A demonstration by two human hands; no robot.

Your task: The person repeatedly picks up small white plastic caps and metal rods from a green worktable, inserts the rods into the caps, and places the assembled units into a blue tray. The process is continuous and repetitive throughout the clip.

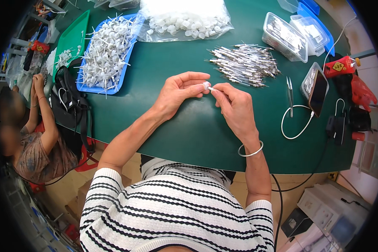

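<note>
Above the green table my two hands meet, fingertips almost touching. My left hand (178, 93) pinches a small white plastic cap (206, 86) between thumb and fingers. Closed on a thin white-and-metal rod (211, 89), my right hand (235, 105) holds its tip against the cap; how deep the rod sits in it is too small to tell. A pile of similar thin rods (243, 65) lies just beyond my right hand. Beyond my left hand, a blue tray (122, 80) is heaped with white caps on rods (107, 52). A clear bag of loose white caps (189, 25) lies at the far middle.
On the right are tweezers (290, 96), a phone (318, 93) leaning on a clear box, a white cable (282, 126), a lidded box of rods (284, 35) and a red bottle (340, 67). A green tray (82, 31), black backpack (65, 92) and another person (42, 143) are at left.
</note>
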